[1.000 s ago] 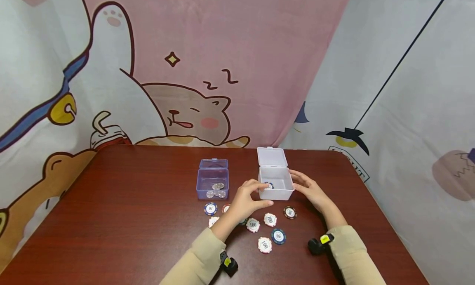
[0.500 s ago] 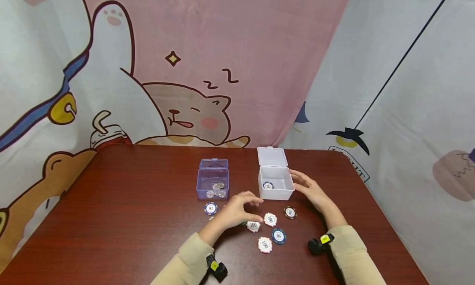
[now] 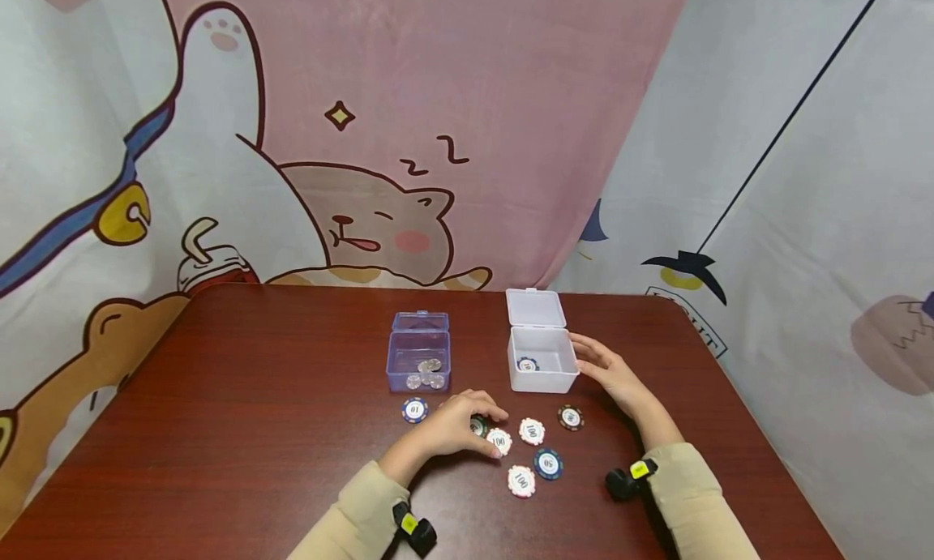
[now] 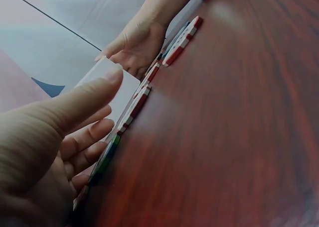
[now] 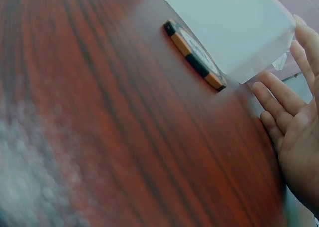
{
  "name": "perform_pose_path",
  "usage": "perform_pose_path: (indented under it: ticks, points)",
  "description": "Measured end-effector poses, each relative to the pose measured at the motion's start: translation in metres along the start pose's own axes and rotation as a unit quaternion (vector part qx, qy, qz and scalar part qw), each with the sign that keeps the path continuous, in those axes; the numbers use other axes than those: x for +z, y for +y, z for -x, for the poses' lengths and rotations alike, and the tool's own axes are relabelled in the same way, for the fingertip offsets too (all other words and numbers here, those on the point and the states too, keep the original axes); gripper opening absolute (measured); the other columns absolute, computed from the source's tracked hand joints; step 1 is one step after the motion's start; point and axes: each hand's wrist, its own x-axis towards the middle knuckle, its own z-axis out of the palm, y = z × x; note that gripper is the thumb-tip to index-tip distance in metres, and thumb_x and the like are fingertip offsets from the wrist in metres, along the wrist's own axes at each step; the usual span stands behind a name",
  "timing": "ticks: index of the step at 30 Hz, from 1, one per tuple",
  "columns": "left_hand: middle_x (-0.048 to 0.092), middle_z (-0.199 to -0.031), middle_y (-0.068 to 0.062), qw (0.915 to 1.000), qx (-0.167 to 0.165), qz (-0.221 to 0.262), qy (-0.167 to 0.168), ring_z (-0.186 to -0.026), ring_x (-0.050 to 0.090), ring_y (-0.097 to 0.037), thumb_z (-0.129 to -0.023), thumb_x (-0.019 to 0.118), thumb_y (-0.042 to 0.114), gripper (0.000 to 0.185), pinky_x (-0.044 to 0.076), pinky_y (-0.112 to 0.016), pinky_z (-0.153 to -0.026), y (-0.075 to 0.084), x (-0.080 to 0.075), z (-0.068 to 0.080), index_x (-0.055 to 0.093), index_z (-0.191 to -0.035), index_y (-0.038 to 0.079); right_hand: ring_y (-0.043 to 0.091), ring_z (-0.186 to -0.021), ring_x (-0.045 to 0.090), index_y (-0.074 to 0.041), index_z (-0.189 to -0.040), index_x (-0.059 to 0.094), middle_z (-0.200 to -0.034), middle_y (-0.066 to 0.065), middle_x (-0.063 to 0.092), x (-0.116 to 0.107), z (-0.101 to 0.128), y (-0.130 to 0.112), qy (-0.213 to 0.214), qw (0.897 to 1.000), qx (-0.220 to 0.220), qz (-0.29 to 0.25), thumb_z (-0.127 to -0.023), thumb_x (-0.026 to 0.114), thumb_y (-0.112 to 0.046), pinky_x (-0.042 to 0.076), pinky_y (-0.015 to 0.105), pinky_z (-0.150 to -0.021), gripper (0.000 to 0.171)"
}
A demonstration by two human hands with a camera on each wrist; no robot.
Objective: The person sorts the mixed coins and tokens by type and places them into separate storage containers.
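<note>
Left hand (image 3: 448, 427) is pulling back from the open white plastic box (image 3: 541, 357), now down among loose poker chips on the dark red wooden worktop (image 3: 241, 430). Fingers are curling over a green-edged chip (image 3: 477, 425) under the fingertips; grip not confirmed. A second ago it was at the box rim; a blue-edged chip (image 3: 527, 364) is sitting inside. Right hand (image 3: 609, 374) is staying flat, fingers relaxed, bracing the box's right wall.

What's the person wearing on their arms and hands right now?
Both hands, left hand and right hand, are bare, with no gloves or rings visible. Both arms wear long beige sleeves. Each wrist carries a small black camera unit with a yellow tag.
</note>
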Motion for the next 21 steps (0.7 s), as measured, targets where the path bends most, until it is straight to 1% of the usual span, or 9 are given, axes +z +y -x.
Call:
perform_pose_path:
  ticks: [3, 6, 10, 17, 21]
  points:
    - [0.063, -0.102, 0.007, 0.9996, -0.017, -0.02, -0.009, -0.099, 0.049, -0.007, -0.066, 0.088, 0.027, 0.05, 0.037, -0.027, -0.086, 0.001, 0.0, 0.001, 0.071, -0.112, 0.012, 0.032, -0.125, 0.043, -0.003, -0.146, 0.036, -0.143, 0.025, 0.04, -0.003, -0.003, 0.011, 0.003, 1.0, 0.005, -0.004, -0.097, 0.052, -0.005, 0.039, 0.023, -0.091, 0.051]
    - [0.061, -0.102, 0.013, 0.998, -0.035, -0.049, -0.018, -0.101, 0.048, -0.006, -0.065, 0.088, 0.029, 0.05, 0.036, -0.028, -0.085, 0.002, 0.0, 0.001, 0.072, -0.111, 0.016, 0.033, -0.126, 0.042, -0.005, -0.146, 0.036, -0.143, 0.023, 0.041, -0.003, -0.004, 0.016, 0.003, 1.0, 0.002, -0.003, -0.098, 0.053, -0.008, 0.039, 0.023, -0.092, 0.051]
    - [0.058, -0.102, 0.015, 0.9956, -0.042, -0.079, -0.025, -0.102, 0.048, -0.006, -0.065, 0.088, 0.029, 0.049, 0.036, -0.029, -0.085, 0.002, 0.001, 0.002, 0.073, -0.111, 0.02, 0.035, -0.126, 0.041, -0.005, -0.146, 0.036, -0.143, 0.023, 0.042, -0.003, -0.004, 0.017, 0.003, 1.0, -0.002, -0.006, -0.097, 0.055, -0.011, 0.039, 0.021, -0.091, 0.053]
    - [0.058, -0.096, 0.016, 0.9952, -0.039, -0.087, -0.023, -0.1, 0.048, -0.004, -0.064, 0.088, 0.028, 0.042, 0.035, -0.026, -0.083, 0.002, 0.003, 0.001, 0.075, -0.104, 0.021, 0.038, -0.128, 0.039, -0.003, -0.146, 0.035, -0.143, 0.024, 0.04, -0.003, -0.003, 0.016, 0.001, 1.0, -0.004, -0.008, -0.097, 0.054, -0.007, 0.04, 0.02, -0.09, 0.053]
    - [0.058, -0.096, 0.016, 0.9953, -0.04, -0.086, -0.021, -0.099, 0.048, -0.004, -0.064, 0.088, 0.028, 0.04, 0.035, -0.027, -0.083, 0.003, 0.002, 0.001, 0.076, -0.101, 0.021, 0.037, -0.127, 0.04, -0.005, -0.146, 0.036, -0.143, 0.023, 0.041, -0.003, -0.004, 0.016, 0.002, 1.0, -0.001, -0.005, -0.097, 0.054, -0.009, 0.039, 0.02, -0.091, 0.053]
